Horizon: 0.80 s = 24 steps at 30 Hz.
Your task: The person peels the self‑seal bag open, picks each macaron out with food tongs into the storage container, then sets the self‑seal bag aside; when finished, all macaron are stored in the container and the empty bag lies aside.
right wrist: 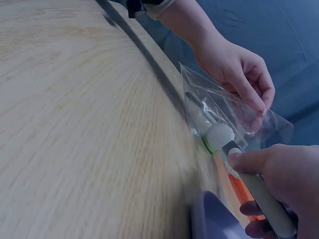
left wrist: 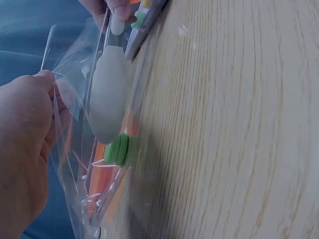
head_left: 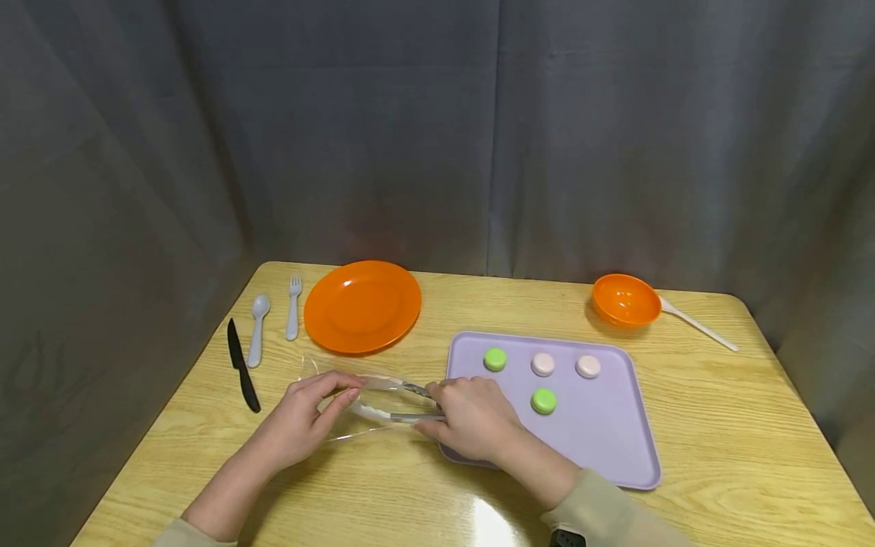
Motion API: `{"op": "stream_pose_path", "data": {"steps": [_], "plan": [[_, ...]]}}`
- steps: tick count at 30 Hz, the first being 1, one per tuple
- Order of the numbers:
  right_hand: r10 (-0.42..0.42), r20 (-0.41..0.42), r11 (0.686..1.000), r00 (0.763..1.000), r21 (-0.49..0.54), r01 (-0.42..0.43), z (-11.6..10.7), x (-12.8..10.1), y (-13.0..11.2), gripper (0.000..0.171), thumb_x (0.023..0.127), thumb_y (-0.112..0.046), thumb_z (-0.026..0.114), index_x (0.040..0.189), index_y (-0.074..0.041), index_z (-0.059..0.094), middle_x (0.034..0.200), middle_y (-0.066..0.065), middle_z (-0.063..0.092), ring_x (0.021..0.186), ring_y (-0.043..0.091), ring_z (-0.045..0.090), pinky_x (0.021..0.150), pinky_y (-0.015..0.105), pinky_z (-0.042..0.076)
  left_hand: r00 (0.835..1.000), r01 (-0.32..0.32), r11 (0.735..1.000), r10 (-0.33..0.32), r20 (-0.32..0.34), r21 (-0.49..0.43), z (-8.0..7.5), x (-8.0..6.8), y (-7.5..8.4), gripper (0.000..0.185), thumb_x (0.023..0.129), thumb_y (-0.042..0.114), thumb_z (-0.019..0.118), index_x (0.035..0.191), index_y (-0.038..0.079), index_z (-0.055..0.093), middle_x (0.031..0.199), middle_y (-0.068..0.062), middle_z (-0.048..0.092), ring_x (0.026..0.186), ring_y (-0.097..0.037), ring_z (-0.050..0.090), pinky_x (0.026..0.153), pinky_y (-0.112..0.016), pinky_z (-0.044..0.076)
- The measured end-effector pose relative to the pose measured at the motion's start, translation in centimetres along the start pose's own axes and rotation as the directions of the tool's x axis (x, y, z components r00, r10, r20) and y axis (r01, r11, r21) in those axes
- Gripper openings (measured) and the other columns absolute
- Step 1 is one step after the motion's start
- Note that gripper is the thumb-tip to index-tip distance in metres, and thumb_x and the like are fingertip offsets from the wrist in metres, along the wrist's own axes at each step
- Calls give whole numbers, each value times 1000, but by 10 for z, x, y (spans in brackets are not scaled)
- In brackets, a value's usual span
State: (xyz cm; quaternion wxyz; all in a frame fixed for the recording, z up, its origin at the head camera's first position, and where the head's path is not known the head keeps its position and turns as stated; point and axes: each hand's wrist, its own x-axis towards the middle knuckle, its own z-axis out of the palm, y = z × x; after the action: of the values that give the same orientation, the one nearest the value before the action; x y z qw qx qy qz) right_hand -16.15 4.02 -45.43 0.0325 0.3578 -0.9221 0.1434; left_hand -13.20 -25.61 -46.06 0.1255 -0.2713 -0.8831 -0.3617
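My left hand [head_left: 321, 403] pinches the open edge of a clear plastic bag [head_left: 342, 425] lying on the wooden table. My right hand [head_left: 465, 414] grips metal tongs [head_left: 405, 403] with white tips, which reach into the bag. In the left wrist view the white tong tip [left wrist: 108, 97] presses a green macaron [left wrist: 118, 148] inside the bag [left wrist: 75, 169], next to my left hand [left wrist: 25, 149]. The right wrist view shows my right hand [right wrist: 284, 174] on the tongs' handle [right wrist: 259, 191] and my left hand [right wrist: 239, 69] lifting the bag [right wrist: 234, 109].
A lilac tray [head_left: 615, 448] to the right holds two green macarons [head_left: 495, 358] [head_left: 544, 400] and two pink ones [head_left: 543, 364] [head_left: 588, 366]. Behind stand an orange plate [head_left: 362, 306] and an orange bowl [head_left: 625, 300] with a spoon [head_left: 697, 325]. A black knife [head_left: 242, 366], grey spoon [head_left: 258, 328] and fork [head_left: 293, 306] lie at the left.
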Motion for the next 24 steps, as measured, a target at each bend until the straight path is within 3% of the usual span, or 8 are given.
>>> {"op": "stream_pose_path", "data": {"steps": [4, 9, 14, 24], "plan": [[30, -7, 999, 1000, -28, -30, 4, 3, -8, 41, 94, -55, 77, 103, -15, 75, 69, -13, 54, 57, 10, 50, 46, 31, 40, 1000, -9, 1000, 9, -9, -19, 2, -1, -1, 19, 105, 7, 68, 116, 20, 73, 117, 3, 75, 108, -13, 71, 86, -38, 62], [58, -22, 998, 998, -19, -58, 11, 6, -15, 40, 92, -57, 78, 90, -18, 70, 63, -11, 45, 53, 12, 46, 44, 34, 37, 1000, -15, 999, 14, -11, -33, 4, -1, -1, 21, 105, 6, 68, 116, 23, 72, 117, 2, 75, 106, -12, 71, 85, -32, 61], [63, -37, 998, 997, -8, -63, 14, 7, -16, 39, 92, -56, 79, 87, -19, 69, 60, -10, 45, 50, 13, 45, 43, 34, 36, 1000, 4, 1000, -4, -7, -27, 4, -2, -2, 19, 106, 9, 67, 115, 25, 72, 117, 2, 76, 107, -11, 70, 85, -33, 61], [32, -24, 999, 999, 32, -31, 2, -5, -7, 37, 93, -56, 78, 91, -20, 71, 61, -13, 49, 53, 9, 47, 42, 30, 36, 1000, 12, 1000, -12, 22, 10, 2, -5, -5, 15, 107, 14, 66, 120, 15, 74, 122, 7, 74, 114, -16, 70, 90, -44, 61]]}}
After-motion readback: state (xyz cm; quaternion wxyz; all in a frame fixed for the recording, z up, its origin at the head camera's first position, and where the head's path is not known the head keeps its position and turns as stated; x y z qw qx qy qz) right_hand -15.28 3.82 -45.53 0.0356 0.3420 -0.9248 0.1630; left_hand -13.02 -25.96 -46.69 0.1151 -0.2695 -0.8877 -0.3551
